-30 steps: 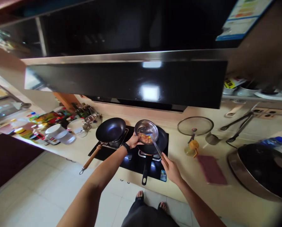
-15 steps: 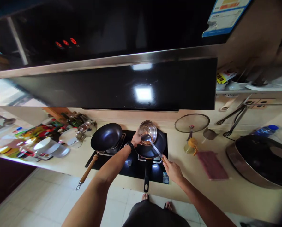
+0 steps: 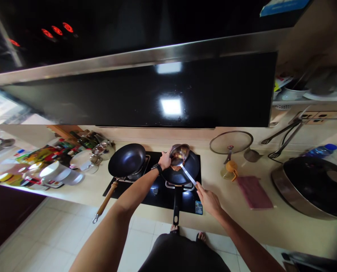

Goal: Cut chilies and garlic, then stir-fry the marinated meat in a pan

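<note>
My left hand [image 3: 165,160] grips the rim of a small steel bowl [image 3: 180,152] and holds it tilted over a black frying pan [image 3: 182,173] on the right burner of the black hob [image 3: 157,189]. My right hand [image 3: 208,200] is closed on the handle of a metal spoon [image 3: 186,173], whose head reaches into the bowl at reddish-brown food. The pan's black handle points toward me. A dark watch sits on my left wrist.
A dark wok [image 3: 126,161] with a wooden handle sits on the left burner. A glass lid [image 3: 231,142], a small orange-capped jar [image 3: 231,168] and a red cloth [image 3: 254,192] lie right of the hob. A large black pan [image 3: 315,186] stands far right. Bowls, cups and bottles crowd the left counter. A black hood hangs overhead.
The bowl has tipped further toward the pan, and the spoon has moved within it. The camera has tilted slightly; both hands keep their grips.
</note>
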A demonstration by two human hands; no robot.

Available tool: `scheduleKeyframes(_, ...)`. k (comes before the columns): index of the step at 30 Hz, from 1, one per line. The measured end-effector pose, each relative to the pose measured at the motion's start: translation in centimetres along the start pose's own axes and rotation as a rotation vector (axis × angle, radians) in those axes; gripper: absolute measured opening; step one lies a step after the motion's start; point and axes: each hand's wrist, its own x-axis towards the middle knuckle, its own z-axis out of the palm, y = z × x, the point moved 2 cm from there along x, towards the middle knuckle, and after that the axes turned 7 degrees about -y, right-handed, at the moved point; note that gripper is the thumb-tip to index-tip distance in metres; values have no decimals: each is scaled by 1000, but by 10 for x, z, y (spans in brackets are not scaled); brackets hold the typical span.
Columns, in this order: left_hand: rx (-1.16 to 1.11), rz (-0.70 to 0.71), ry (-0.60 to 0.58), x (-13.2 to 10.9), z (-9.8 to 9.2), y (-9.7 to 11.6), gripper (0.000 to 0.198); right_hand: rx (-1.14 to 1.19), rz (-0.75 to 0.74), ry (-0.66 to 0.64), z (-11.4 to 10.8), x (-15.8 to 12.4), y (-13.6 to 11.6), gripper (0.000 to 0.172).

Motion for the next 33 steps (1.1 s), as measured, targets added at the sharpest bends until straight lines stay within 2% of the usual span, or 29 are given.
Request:
scheduleKeyframes(3,96,-37,-20,-3,-3,5,72,-7,-15,4,2,-3,3,49)
scheduleKeyframes(8,219,-1,-26,-7,-7,14,69,-17,-18,11,5,-7,9,49)
scheduleKeyframes(16,244,16,-10,-5,-16,9,85,44,-3,27,1,-16,15,49)
scheduleKeyframes(20,262,35,18,-9,-24,13,92,71,-12,102,-5,-20,20,50)
scheduleKeyframes(23,258,66,34,-13,-29,18,96,61,-2,147,-14,-12,16,51)
scheduleKeyframes(28,249,83,10,-13,-31,20,103,71,15,134,-30,11,-4,52)
scheduleKeyframes(33,220,74,2,-15,-32,19,86,55,21,90,-34,18,-18,52)
